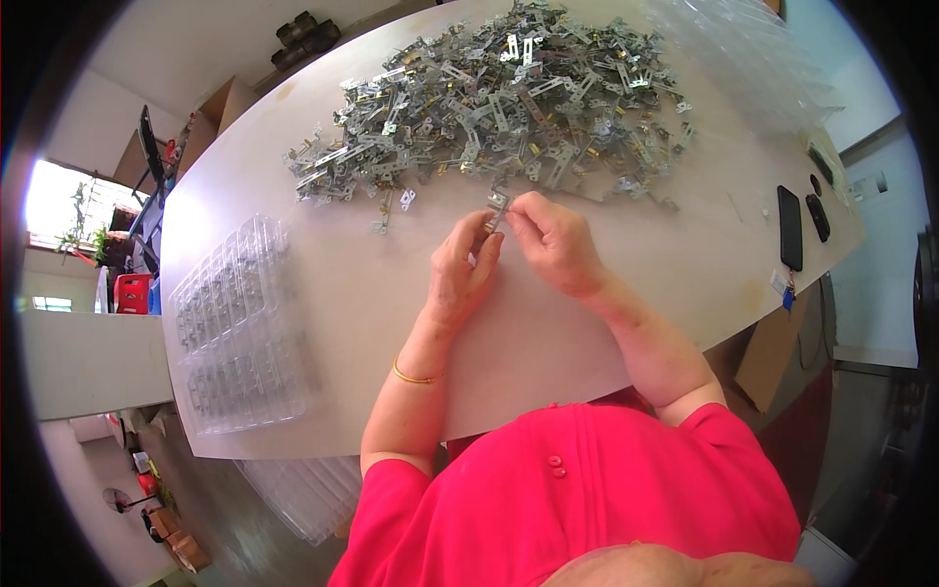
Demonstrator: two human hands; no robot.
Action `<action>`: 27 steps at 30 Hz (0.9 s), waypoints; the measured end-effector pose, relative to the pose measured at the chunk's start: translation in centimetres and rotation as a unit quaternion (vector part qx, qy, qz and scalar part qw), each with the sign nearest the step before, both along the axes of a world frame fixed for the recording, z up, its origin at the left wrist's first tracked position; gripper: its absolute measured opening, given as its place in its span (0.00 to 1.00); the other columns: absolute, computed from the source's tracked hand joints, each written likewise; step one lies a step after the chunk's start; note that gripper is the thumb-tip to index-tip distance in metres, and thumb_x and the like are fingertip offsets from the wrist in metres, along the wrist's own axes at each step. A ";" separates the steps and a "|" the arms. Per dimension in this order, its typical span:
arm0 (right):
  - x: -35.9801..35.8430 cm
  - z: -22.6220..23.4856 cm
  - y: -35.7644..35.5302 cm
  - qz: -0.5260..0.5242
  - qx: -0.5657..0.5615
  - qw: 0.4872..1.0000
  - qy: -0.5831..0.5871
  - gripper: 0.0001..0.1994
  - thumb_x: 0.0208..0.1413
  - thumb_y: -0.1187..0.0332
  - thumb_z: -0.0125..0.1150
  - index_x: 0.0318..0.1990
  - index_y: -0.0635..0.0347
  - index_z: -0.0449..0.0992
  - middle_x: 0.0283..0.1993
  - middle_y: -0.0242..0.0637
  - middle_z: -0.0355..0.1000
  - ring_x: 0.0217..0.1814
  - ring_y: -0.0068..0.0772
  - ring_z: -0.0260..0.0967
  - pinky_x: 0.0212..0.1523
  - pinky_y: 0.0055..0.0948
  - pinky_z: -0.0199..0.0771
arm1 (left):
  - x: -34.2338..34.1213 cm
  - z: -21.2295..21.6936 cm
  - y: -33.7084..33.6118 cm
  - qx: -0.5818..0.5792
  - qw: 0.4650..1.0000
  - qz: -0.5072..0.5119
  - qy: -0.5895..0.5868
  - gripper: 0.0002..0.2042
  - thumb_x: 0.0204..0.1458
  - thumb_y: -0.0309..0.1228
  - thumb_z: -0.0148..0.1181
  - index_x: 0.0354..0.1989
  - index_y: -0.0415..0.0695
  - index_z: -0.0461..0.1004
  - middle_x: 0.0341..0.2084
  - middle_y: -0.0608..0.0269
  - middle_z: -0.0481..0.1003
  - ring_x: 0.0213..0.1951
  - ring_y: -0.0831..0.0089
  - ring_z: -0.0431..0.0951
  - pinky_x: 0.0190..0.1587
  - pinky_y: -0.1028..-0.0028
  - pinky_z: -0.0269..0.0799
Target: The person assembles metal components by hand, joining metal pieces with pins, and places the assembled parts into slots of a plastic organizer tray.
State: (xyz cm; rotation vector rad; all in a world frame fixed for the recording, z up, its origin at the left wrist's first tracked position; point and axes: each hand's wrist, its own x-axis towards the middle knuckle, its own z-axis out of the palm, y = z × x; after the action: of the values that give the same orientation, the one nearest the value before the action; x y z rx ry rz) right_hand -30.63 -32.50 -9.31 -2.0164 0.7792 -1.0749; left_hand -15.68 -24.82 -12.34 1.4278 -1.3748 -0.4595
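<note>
While both forearms reach up from the red shirt (587,489) over the white table (587,323), the left hand (462,279) and right hand (556,245) meet near the middle of it, each with its fingers drawn together on one small metal bracket (497,205). The left fingertips (486,238) pinch its lower end and the right fingertips (515,217) close on it just beside them, so the piece stands up between the two hands with its top end free, clear of the tabletop. By the look of it, this is the step of checking or fitting a single piece taken from the stock; the next move would call for a steady pinch from one hand while the other shifts its hold. To the left lies a clear tray (240,333), its pockets partly filled. Just beyond the hands sit a few stray brackets, and behind them the big pile (489,98) of the same parts. Far right, two dark phones (790,227) lie near the edge.
</note>
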 end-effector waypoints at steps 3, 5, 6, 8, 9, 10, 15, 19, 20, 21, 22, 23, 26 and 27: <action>-0.1 -0.1 -0.2 0.000 -0.013 1.000 -0.001 0.03 0.58 0.74 0.60 0.35 0.58 0.72 0.27 0.42 0.73 0.28 0.46 0.72 0.27 0.38 0.69 | -0.2 0.0 -0.1 -0.011 1.000 0.018 -0.017 0.14 0.56 0.22 0.62 0.50 0.38 0.73 0.30 0.60 0.77 0.29 0.74 0.76 0.34 0.74 0.73; -0.2 -0.3 -0.3 0.005 -0.025 1.000 -0.003 0.03 0.58 0.73 0.60 0.35 0.58 0.72 0.28 0.42 0.73 0.28 0.46 0.72 0.28 0.38 0.69 | 0.0 -0.2 -0.2 -0.019 0.999 0.022 -0.028 0.13 0.57 0.22 0.61 0.51 0.37 0.73 0.29 0.63 0.76 0.29 0.76 0.77 0.33 0.76 0.74; 0.0 -0.6 -0.3 0.024 -0.024 0.999 -0.008 0.02 0.59 0.73 0.60 0.36 0.58 0.72 0.28 0.42 0.73 0.29 0.47 0.72 0.28 0.38 0.70 | 0.1 -0.3 -0.3 -0.026 0.999 0.027 -0.039 0.13 0.58 0.21 0.60 0.51 0.37 0.73 0.28 0.65 0.76 0.28 0.78 0.77 0.33 0.77 0.75; 0.0 -0.7 -0.4 0.039 -0.026 0.999 -0.012 0.02 0.59 0.73 0.60 0.36 0.58 0.73 0.28 0.42 0.73 0.29 0.47 0.73 0.29 0.38 0.70 | 0.3 -0.3 -0.2 -0.026 0.998 0.029 -0.045 0.13 0.58 0.21 0.60 0.52 0.37 0.73 0.29 0.65 0.76 0.28 0.78 0.77 0.33 0.77 0.75; 0.0 -0.5 -0.3 0.056 -0.003 0.998 -0.018 0.02 0.59 0.73 0.60 0.36 0.58 0.73 0.29 0.42 0.73 0.30 0.48 0.73 0.29 0.38 0.71 | 0.4 -0.3 -0.1 -0.024 0.998 0.033 -0.052 0.13 0.58 0.21 0.59 0.52 0.37 0.73 0.29 0.65 0.76 0.28 0.78 0.77 0.33 0.78 0.75; -0.1 -0.3 -0.4 0.073 0.019 0.997 -0.025 0.02 0.59 0.73 0.60 0.36 0.57 0.73 0.29 0.42 0.74 0.30 0.48 0.73 0.30 0.38 0.71 | 0.4 -0.2 -0.1 -0.026 0.998 0.028 -0.050 0.13 0.58 0.21 0.59 0.52 0.37 0.73 0.29 0.65 0.76 0.28 0.78 0.77 0.33 0.78 0.75; -0.6 -0.1 -0.5 0.062 0.029 0.998 -0.007 0.02 0.60 0.72 0.60 0.36 0.57 0.73 0.29 0.43 0.74 0.29 0.47 0.73 0.29 0.37 0.71 | 0.2 0.1 -0.1 0.020 0.999 0.022 0.044 0.11 0.61 0.24 0.56 0.52 0.36 0.72 0.30 0.64 0.77 0.30 0.79 0.77 0.35 0.78 0.74; -0.5 0.3 -0.5 0.030 0.076 0.996 -0.027 0.02 0.60 0.73 0.60 0.37 0.57 0.73 0.30 0.42 0.74 0.30 0.43 0.73 0.31 0.34 0.73 | 0.7 0.7 0.2 0.050 0.973 0.006 0.226 0.11 0.63 0.26 0.55 0.51 0.35 0.73 0.30 0.64 0.77 0.29 0.78 0.76 0.35 0.78 0.73; -0.5 0.2 -0.8 0.021 0.072 0.997 -0.027 0.02 0.60 0.73 0.60 0.37 0.57 0.73 0.30 0.42 0.74 0.30 0.43 0.73 0.31 0.34 0.73 | 0.9 0.9 0.3 0.065 0.970 -0.018 0.235 0.12 0.63 0.27 0.55 0.52 0.35 0.72 0.30 0.63 0.78 0.29 0.78 0.76 0.35 0.78 0.74; -0.4 -0.2 -1.0 0.013 0.036 0.996 -0.076 0.01 0.62 0.74 0.59 0.39 0.58 0.74 0.32 0.37 0.74 0.33 0.33 0.72 0.35 0.30 0.72 | 1.1 1.1 0.4 0.081 0.966 -0.042 0.244 0.13 0.64 0.28 0.55 0.53 0.34 0.71 0.31 0.62 0.78 0.30 0.77 0.77 0.35 0.78 0.74; -0.4 -0.4 -1.3 0.005 -0.002 0.992 -0.125 0.02 0.63 0.74 0.57 0.41 0.59 0.74 0.33 0.33 0.74 0.36 0.24 0.72 0.38 0.26 0.72 | 1.0 1.3 0.3 0.078 0.959 -0.076 0.262 0.14 0.64 0.30 0.55 0.51 0.33 0.72 0.31 0.60 0.78 0.30 0.76 0.77 0.35 0.77 0.73; -0.4 -0.6 -1.5 -0.004 -0.006 0.992 -0.125 0.02 0.63 0.74 0.57 0.41 0.59 0.74 0.33 0.33 0.74 0.36 0.24 0.72 0.38 0.26 0.72 | 1.0 1.3 0.3 0.077 0.959 -0.085 0.261 0.14 0.64 0.30 0.55 0.51 0.33 0.72 0.31 0.60 0.78 0.30 0.76 0.77 0.35 0.77 0.73; -0.4 -0.6 -1.5 0.035 0.050 0.985 -0.159 0.02 0.64 0.75 0.57 0.42 0.59 0.75 0.36 0.30 0.74 0.40 0.22 0.71 0.42 0.24 0.73 | 1.2 1.1 0.5 0.105 0.941 -0.143 0.289 0.14 0.63 0.31 0.55 0.50 0.32 0.73 0.31 0.59 0.78 0.30 0.74 0.77 0.36 0.74 0.74; -0.4 -0.3 -1.3 0.071 0.122 0.976 -0.167 0.02 0.64 0.74 0.57 0.42 0.59 0.75 0.36 0.29 0.74 0.40 0.21 0.70 0.42 0.24 0.73 | 1.3 1.1 0.5 0.109 0.933 -0.157 0.303 0.14 0.63 0.32 0.55 0.50 0.32 0.73 0.31 0.58 0.78 0.30 0.73 0.77 0.36 0.74 0.74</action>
State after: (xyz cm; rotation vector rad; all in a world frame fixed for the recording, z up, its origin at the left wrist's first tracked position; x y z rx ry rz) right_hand -31.07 -33.82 -9.65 -1.6053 0.5512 -1.1376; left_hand -14.39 -24.28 -11.23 1.0942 -1.0562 -1.1874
